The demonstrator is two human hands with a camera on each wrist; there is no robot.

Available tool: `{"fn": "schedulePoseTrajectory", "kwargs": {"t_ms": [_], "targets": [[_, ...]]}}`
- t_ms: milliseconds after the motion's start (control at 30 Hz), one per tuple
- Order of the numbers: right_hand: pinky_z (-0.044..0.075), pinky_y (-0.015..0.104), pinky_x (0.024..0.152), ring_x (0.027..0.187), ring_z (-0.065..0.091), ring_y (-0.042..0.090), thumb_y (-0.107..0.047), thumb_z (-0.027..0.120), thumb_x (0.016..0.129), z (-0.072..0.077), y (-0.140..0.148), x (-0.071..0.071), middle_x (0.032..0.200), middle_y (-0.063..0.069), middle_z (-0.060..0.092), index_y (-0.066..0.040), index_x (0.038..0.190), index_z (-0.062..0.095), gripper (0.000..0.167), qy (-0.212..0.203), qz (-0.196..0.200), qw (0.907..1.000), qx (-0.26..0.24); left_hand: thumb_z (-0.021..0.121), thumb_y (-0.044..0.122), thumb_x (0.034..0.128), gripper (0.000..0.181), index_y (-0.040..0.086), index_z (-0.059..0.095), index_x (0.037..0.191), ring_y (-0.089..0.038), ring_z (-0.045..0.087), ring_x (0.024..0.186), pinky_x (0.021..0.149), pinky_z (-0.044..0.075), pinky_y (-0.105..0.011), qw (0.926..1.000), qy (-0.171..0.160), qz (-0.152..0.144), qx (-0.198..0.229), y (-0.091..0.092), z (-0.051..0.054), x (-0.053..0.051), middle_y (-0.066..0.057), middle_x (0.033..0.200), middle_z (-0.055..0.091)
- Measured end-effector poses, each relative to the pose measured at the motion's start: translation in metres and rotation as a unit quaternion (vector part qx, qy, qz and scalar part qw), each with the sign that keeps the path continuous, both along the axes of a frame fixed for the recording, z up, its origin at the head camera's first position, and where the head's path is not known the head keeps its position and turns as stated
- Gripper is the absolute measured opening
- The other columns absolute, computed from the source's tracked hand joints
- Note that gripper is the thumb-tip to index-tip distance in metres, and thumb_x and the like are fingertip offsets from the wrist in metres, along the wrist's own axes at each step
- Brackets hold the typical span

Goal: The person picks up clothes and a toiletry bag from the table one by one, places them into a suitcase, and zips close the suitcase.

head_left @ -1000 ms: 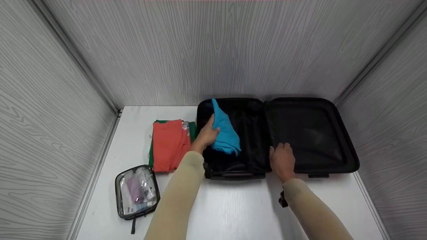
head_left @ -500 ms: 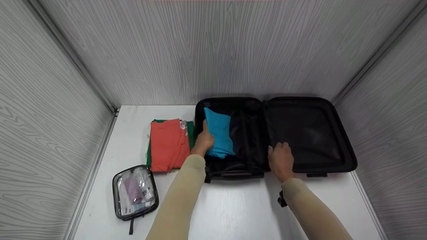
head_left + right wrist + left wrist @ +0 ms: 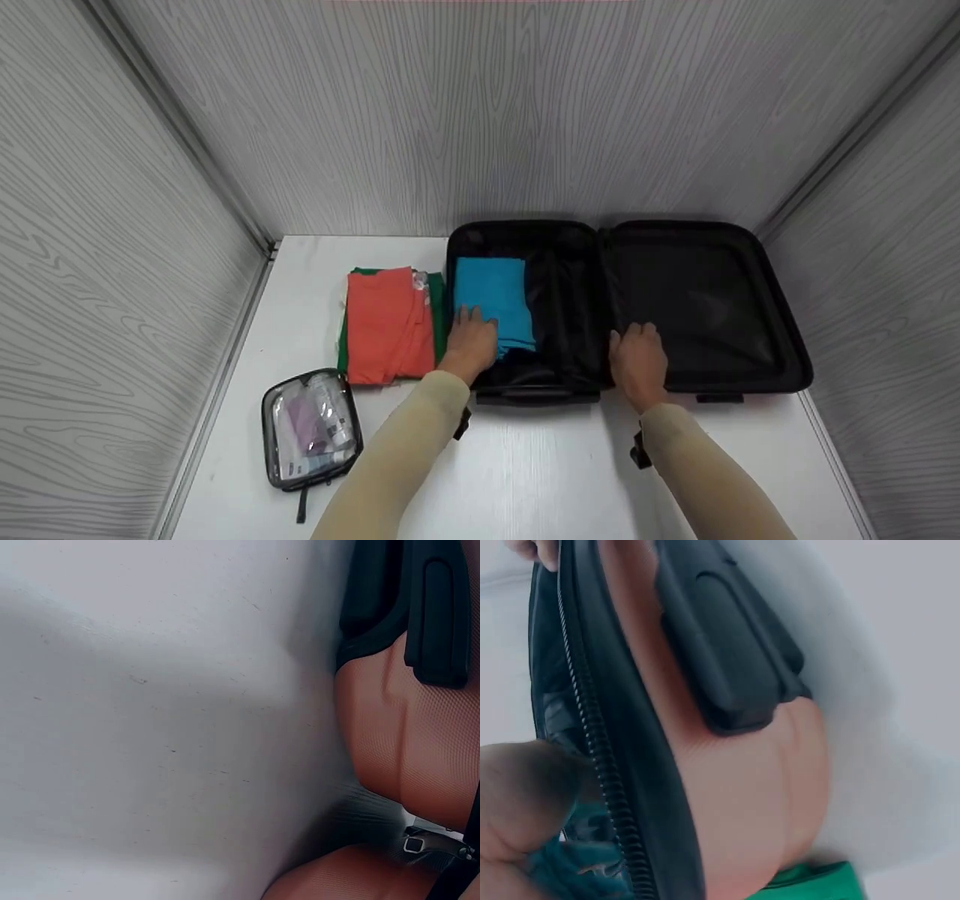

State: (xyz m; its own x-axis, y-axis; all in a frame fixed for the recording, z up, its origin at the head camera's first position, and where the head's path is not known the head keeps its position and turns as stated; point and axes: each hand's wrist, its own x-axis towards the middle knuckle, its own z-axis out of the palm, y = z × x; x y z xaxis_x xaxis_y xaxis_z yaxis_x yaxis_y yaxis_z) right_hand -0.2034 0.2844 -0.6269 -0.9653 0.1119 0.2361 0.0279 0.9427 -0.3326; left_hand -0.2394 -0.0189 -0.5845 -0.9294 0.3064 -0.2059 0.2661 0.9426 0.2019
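Observation:
A folded blue garment (image 3: 495,289) lies in the left half of an opened suitcase (image 3: 536,394). My left hand (image 3: 474,346) rests on the garment's near left part, its fingertips pressing on the cloth. Where the two suitcase halves meet at the front, my right hand (image 3: 637,366) grips the edge, its fingers over the rim. In the left wrist view my left hand (image 3: 521,802) is blurred beside the zipped edge, above teal cloth. The right wrist view shows the suitcase's orange-brown shell (image 3: 375,727), but not the hand.
Left of the suitcase lies a stack of folded clothes with an orange garment (image 3: 379,326) on top and green cloth (image 3: 438,300) under it. A clear pouch (image 3: 311,429) with toiletries is nearer the front left. Grey panels (image 3: 487,112) enclose the white table (image 3: 525,472).
The blue garment has come down from a tilted hold to lying flat in the suitcase's left half. My left hand has shifted nearer, onto the cloth. The right hand stays put.

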Motion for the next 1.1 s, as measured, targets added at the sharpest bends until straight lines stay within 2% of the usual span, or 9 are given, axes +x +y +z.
{"fn": "schedulePoseTrajectory", "kwargs": {"t_ms": [100, 233, 400, 500, 700, 833, 967, 1100], "targets": [[0.056, 0.056, 0.071, 0.086, 0.060, 0.044, -0.027, 0.052, 0.111, 0.000, 0.000, -0.001, 0.097, 0.027, 0.054, 0.012, 0.102, 0.060, 0.041, 0.007, -0.003, 1.0000, 0.001, 0.059, 0.010, 0.1072, 0.054, 0.015, 0.048, 0.160, -0.051, 0.033, 0.153, 0.121, 0.039, -0.056, 0.9992, -0.033, -0.015, -0.019, -0.001, -0.002, 0.005, -0.028, 0.163, 0.039], [0.056, 0.057, 0.069, 0.086, 0.060, 0.044, -0.026, 0.053, 0.111, 0.000, -0.001, -0.003, 0.097, 0.027, 0.054, 0.012, 0.101, 0.059, 0.040, 0.012, -0.007, 0.9999, 0.001, 0.058, 0.004, 0.1073, 0.062, 0.019, 0.040, 0.164, -0.051, 0.034, 0.153, 0.115, 0.045, -0.056, 0.9976, -0.065, -0.003, -0.023, 0.001, -0.009, 0.004, -0.027, 0.166, 0.035], [0.055, 0.058, 0.073, 0.089, 0.060, 0.044, -0.028, 0.051, 0.112, -0.002, -0.002, -0.004, 0.099, 0.027, 0.055, 0.012, 0.103, 0.060, 0.042, 0.000, -0.007, 0.9999, -0.012, 0.055, 0.011, 0.1099, 0.060, 0.018, 0.035, 0.166, -0.052, 0.036, 0.151, 0.116, 0.045, -0.056, 0.9973, -0.063, 0.024, -0.029, 0.007, -0.023, -0.001, -0.027, 0.166, 0.036], [0.055, 0.059, 0.074, 0.090, 0.060, 0.045, -0.027, 0.052, 0.112, -0.002, -0.003, -0.004, 0.099, 0.027, 0.055, 0.013, 0.103, 0.060, 0.042, 0.001, -0.004, 0.9999, -0.015, 0.053, 0.014, 0.1112, 0.060, 0.017, 0.032, 0.168, -0.051, 0.035, 0.153, 0.119, 0.041, -0.056, 0.9971, -0.061, 0.038, -0.025, 0.010, -0.028, -0.005, -0.027, 0.167, 0.035], [0.056, 0.058, 0.074, 0.091, 0.061, 0.045, -0.028, 0.051, 0.112, -0.001, -0.003, -0.006, 0.101, 0.027, 0.055, 0.013, 0.105, 0.060, 0.043, -0.009, -0.003, 0.9998, -0.016, 0.051, 0.014, 0.1118, 0.063, 0.011, 0.025, 0.169, -0.050, 0.031, 0.155, 0.124, 0.035, -0.054, 0.9965, -0.073, 0.040, -0.011, 0.009, -0.023, -0.009, -0.026, 0.169, 0.031], [0.055, 0.059, 0.073, 0.092, 0.061, 0.045, -0.030, 0.050, 0.112, -0.001, -0.001, -0.008, 0.102, 0.027, 0.055, 0.013, 0.107, 0.061, 0.044, -0.015, -0.009, 0.9998, -0.013, 0.052, 0.011, 0.1110, 0.056, 0.002, 0.034, 0.164, -0.044, 0.043, 0.149, 0.120, 0.041, -0.051, 0.9982, -0.057, 0.022, 0.001, 0.005, -0.016, -0.007, -0.025, 0.162, 0.044], [0.055, 0.059, 0.072, 0.090, 0.061, 0.045, -0.029, 0.050, 0.112, -0.001, 0.002, -0.010, 0.101, 0.027, 0.055, 0.014, 0.107, 0.061, 0.044, -0.010, -0.010, 0.9999, -0.006, 0.054, 0.007, 0.1092, 0.040, -0.003, 0.055, 0.147, -0.038, 0.063, 0.129, 0.108, 0.053, -0.048, 0.9995, -0.030, 0.005, 0.014, 0.003, -0.011, -0.006, -0.023, 0.139, 0.065], [0.055, 0.058, 0.070, 0.088, 0.060, 0.043, -0.029, 0.050, 0.112, -0.001, 0.002, -0.010, 0.099, 0.026, 0.055, 0.013, 0.104, 0.062, 0.044, -0.004, -0.002, 1.0000, -0.002, 0.055, 0.003, 0.1073, 0.028, -0.003, 0.066, 0.132, -0.036, 0.069, 0.113, 0.098, 0.058, -0.047, 0.9994, -0.017, -0.004, 0.029, -0.001, -0.009, -0.004, -0.022, 0.121, 0.072]]}}
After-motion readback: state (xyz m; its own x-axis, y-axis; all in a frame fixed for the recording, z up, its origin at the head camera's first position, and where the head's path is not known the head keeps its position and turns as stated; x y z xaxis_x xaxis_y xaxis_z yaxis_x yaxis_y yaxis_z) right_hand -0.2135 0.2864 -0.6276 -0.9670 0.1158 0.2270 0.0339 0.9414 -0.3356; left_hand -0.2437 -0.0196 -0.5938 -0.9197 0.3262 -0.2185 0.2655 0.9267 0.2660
